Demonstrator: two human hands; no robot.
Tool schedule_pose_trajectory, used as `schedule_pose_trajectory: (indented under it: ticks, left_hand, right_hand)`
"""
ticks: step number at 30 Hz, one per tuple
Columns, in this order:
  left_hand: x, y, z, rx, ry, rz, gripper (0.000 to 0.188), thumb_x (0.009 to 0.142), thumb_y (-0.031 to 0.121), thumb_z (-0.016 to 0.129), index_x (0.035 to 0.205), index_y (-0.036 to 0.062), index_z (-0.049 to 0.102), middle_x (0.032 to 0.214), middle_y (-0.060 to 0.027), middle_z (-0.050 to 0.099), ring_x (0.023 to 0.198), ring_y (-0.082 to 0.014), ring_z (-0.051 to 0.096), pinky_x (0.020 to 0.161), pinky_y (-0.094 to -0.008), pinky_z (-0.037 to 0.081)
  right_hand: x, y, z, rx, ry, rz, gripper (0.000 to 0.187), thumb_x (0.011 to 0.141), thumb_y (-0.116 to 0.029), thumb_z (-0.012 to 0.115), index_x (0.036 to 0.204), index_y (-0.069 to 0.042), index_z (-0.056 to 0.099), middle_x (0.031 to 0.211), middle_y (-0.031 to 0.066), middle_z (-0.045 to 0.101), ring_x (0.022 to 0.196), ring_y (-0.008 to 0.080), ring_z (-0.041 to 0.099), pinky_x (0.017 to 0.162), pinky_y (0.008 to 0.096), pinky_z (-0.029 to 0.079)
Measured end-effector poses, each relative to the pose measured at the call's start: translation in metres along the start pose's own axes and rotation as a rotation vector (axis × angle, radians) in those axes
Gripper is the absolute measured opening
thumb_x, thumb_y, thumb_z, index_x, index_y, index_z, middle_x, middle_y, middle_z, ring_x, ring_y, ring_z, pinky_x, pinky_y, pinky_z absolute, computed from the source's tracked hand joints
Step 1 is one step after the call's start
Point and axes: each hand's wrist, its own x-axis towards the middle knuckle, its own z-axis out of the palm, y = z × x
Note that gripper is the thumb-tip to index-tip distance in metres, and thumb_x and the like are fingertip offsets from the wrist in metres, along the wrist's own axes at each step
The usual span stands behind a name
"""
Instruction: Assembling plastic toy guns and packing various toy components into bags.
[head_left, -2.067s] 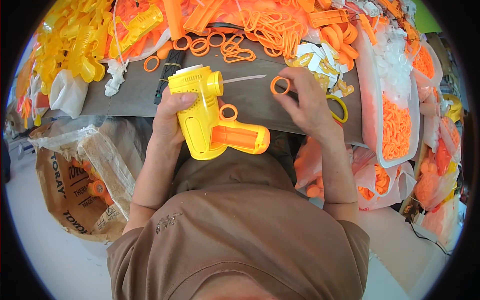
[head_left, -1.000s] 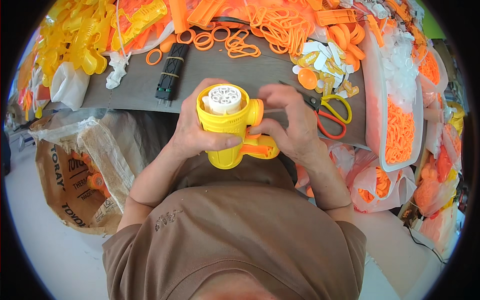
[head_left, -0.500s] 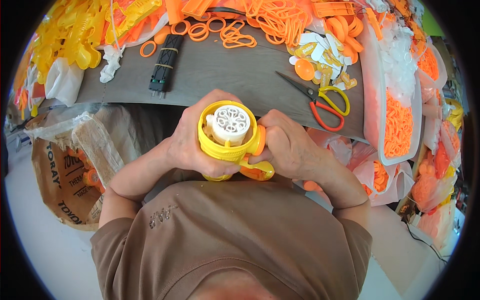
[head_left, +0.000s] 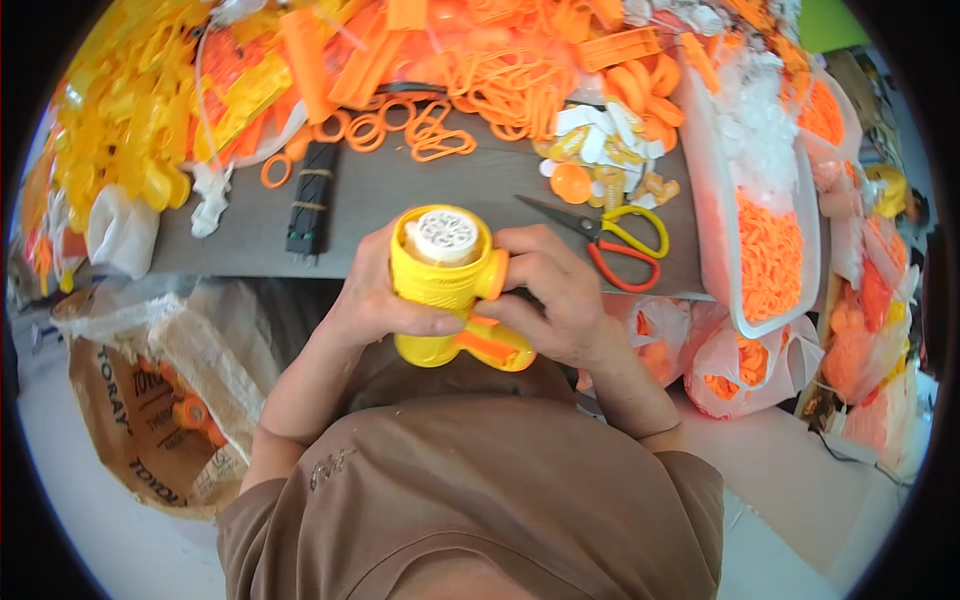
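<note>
A yellow toy bubble gun (head_left: 430, 290) is held in front of my chest, just short of the table's near edge. Its round white bubble nozzle (head_left: 445, 233) faces up. My left hand (head_left: 370, 295) wraps the yellow barrel, thumb across its near side. On the right side sits a round orange cap (head_left: 495, 274), with the bent fingers and thumb of my right hand (head_left: 560, 295) closed about it. Below the cap, the handle (head_left: 500, 347) with its orange inset points to the lower right. Some fingertips are hidden behind the toy.
Scissors (head_left: 600, 240) with red and yellow handles lie open on the grey table (head_left: 400, 185). A banded black part (head_left: 312, 205) lies left. Orange rings (head_left: 430, 135), yellow shells (head_left: 130, 130) and a white bin (head_left: 715, 230) line the table. A paper sack (head_left: 130, 420) stands lower left.
The bubble gun has tipped so more of its barrel side shows. My right hand's fingers have spread and shifted around the orange cap. The whole view has tilted, showing more of the table's far side.
</note>
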Motion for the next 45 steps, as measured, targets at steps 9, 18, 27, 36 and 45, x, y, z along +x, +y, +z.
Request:
schedule_pose_trajectory:
  ticks: [9, 18, 27, 36, 45]
  left_hand:
    - [0.007, -0.010, -0.008, -0.088, 0.108, -0.059, 0.064, 0.054, 0.016, 0.073, 0.110, -0.0043, 0.052, 0.094, -0.0117, 0.063, 0.082, -0.0183, 0.062, 0.076, -0.0311, 0.050]
    - [0.009, -0.023, -0.014, -0.101, 0.108, 0.011, 0.066, 0.058, 0.024, 0.072, 0.111, -0.0079, 0.050, 0.092, -0.0157, 0.062, 0.075, -0.0241, 0.065, 0.066, -0.0343, 0.055]
    - [0.009, -0.024, -0.013, -0.117, 0.118, 0.019, 0.066, 0.059, 0.024, 0.071, 0.112, -0.0082, 0.049, 0.092, -0.0160, 0.062, 0.075, -0.0241, 0.065, 0.066, -0.0342, 0.055]
    - [0.010, -0.017, -0.007, -0.076, 0.115, -0.010, 0.061, 0.057, 0.018, 0.072, 0.110, -0.0039, 0.053, 0.094, -0.0104, 0.062, 0.084, -0.0177, 0.060, 0.076, -0.0291, 0.048]
    - [0.003, -0.003, 0.023, 0.125, -0.016, 0.040, 0.070, 0.057, 0.015, 0.080, 0.117, -0.0009, 0.047, 0.105, -0.0087, 0.059, 0.096, -0.0168, 0.057, 0.086, -0.0313, 0.046]
  right_hand:
    - [-0.001, 0.022, -0.052, -0.311, 0.225, 0.377, 0.017, 0.076, -0.010, 0.067, 0.086, 0.000, 0.056, 0.094, 0.0124, 0.059, 0.083, 0.0220, 0.057, 0.074, 0.0320, 0.046]
    - [0.010, 0.061, -0.086, -0.659, 0.375, 0.398, 0.014, 0.078, -0.009, 0.064, 0.087, 0.000, 0.058, 0.085, 0.0094, 0.058, 0.070, 0.0190, 0.056, 0.062, 0.0300, 0.045]
    - [0.058, 0.119, -0.103, -1.067, 0.313, 0.466, 0.026, 0.078, -0.024, 0.063, 0.085, 0.001, 0.061, 0.091, 0.0153, 0.057, 0.083, 0.0282, 0.057, 0.072, 0.0373, 0.044]
    - [0.050, 0.105, -0.131, -0.309, 0.525, 0.592, 0.027, 0.084, -0.025, 0.059, 0.086, 0.002, 0.060, 0.076, 0.0089, 0.058, 0.063, 0.0146, 0.055, 0.058, 0.0289, 0.044]
    - [0.055, 0.008, -0.024, 0.581, -0.185, 0.798, 0.026, 0.092, -0.016, 0.045, 0.108, 0.000, 0.057, 0.076, 0.0035, 0.055, 0.054, 0.0101, 0.050, 0.050, 0.0215, 0.042]
